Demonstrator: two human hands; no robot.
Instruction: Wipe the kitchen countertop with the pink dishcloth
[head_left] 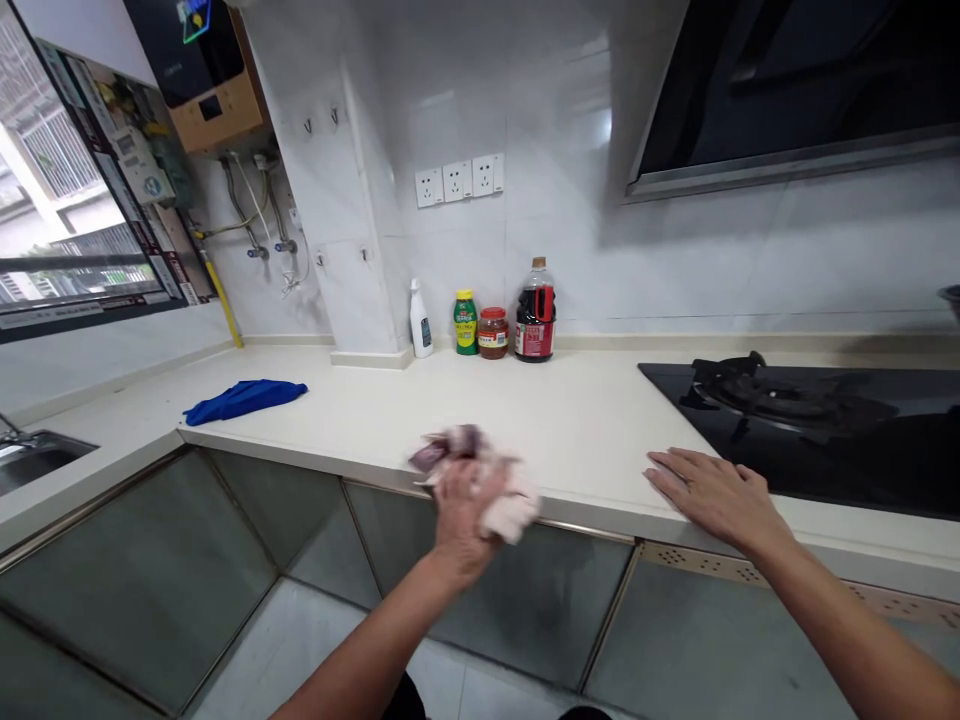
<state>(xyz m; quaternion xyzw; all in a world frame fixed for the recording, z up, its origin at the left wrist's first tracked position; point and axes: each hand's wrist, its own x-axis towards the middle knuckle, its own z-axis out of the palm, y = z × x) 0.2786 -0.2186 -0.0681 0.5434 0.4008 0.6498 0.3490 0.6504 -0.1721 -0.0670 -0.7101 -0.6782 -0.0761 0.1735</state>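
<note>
My left hand [466,505] is closed over a crumpled cloth [514,505], pale with a dark purplish part, at the front edge of the white countertop [585,430]. Cloth and fingers are a little smeared by motion, and part of the cloth hangs over the edge. Flat on the counter, fingers stretched out, my right hand [709,492] rests beside the front left side of the black gas stove [825,430]. It holds nothing.
Along the back wall stand a white bottle [421,325], a green bottle with a yellow cap [466,325], a red-lidded jar [493,335] and a large dark sauce bottle [535,320]. A blue cloth [246,400] lies left, near the sink [45,458]. A range hood [795,90] overhangs the stove.
</note>
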